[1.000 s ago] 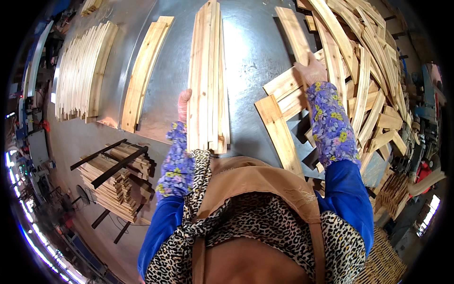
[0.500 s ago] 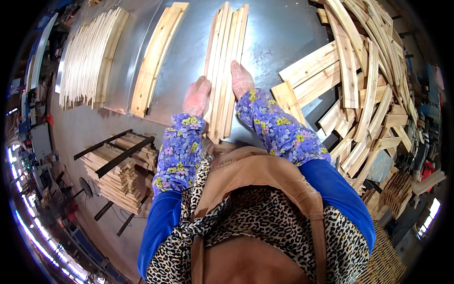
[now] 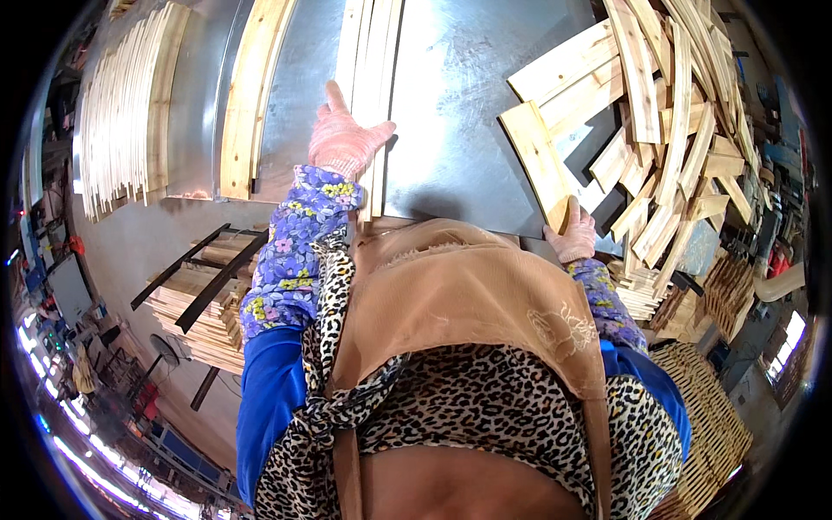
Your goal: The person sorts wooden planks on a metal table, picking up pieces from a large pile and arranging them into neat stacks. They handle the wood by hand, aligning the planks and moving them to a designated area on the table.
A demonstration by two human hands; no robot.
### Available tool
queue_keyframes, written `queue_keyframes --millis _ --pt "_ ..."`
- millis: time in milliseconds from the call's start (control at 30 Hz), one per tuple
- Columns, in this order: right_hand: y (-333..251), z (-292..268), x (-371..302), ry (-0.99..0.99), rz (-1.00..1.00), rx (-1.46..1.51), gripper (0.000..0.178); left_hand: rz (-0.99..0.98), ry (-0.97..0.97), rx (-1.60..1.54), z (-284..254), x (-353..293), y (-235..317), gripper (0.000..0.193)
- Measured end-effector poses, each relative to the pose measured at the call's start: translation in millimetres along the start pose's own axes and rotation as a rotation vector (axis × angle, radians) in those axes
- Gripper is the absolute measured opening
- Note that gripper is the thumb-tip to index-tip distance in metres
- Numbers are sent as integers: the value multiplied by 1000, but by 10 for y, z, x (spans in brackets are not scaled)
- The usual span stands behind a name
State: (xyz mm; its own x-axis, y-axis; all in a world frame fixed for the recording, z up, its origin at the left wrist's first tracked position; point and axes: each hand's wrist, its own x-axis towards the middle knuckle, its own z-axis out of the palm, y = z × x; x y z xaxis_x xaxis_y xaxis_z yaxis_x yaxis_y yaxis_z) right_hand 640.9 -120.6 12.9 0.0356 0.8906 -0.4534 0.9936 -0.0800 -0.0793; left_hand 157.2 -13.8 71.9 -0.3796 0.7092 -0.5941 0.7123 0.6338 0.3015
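Observation:
Both my hands wear pale pink knit gloves. My left hand (image 3: 342, 137) is spread across the near part of a narrow set of wooden strips (image 3: 374, 61), with its thumb reaching over them to their right edge. Over at the right, my right hand (image 3: 572, 232) grips the near end of a short wooden board (image 3: 533, 156), thumb on top. That board lies slanted at the metal table's front edge, its far end close to two wider boards (image 3: 572, 65). Part of the right hand's fingers is hidden.
On the metal table (image 3: 459, 130), a row of thin strips (image 3: 126, 113) stands at far left, beside a long board pair (image 3: 251, 95). A jumbled board heap (image 3: 676, 147) fills the right. Stacked wood on a black-barred rack (image 3: 204, 295) sits lower left.
My right hand has left the strips and moved right and nearer to the short board's end. My left hand has opened wider over the strips. The view has shifted slightly.

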Motion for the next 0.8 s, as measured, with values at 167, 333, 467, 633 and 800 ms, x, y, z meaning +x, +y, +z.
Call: queue_keyframes --millis 167,333,467,633,800 --pt "-514 -311 613 -5 -251 505 80 34 39 33 74 64 -93 144" --pt "-2421 -943 1473 -471 -39 1111 91 132 71 -90 25 151 -319 148" --pt "-3627 -430 1471 -224 -358 727 94 168 35 -203 -30 224 -440 144" --pt "-3750 -431 1577 -383 -250 943 98 182 15 -169 -21 256 -561 142" --pt "-3449 88 1883 -318 -247 1079 93 594 603 405 110 -2 -546 111"
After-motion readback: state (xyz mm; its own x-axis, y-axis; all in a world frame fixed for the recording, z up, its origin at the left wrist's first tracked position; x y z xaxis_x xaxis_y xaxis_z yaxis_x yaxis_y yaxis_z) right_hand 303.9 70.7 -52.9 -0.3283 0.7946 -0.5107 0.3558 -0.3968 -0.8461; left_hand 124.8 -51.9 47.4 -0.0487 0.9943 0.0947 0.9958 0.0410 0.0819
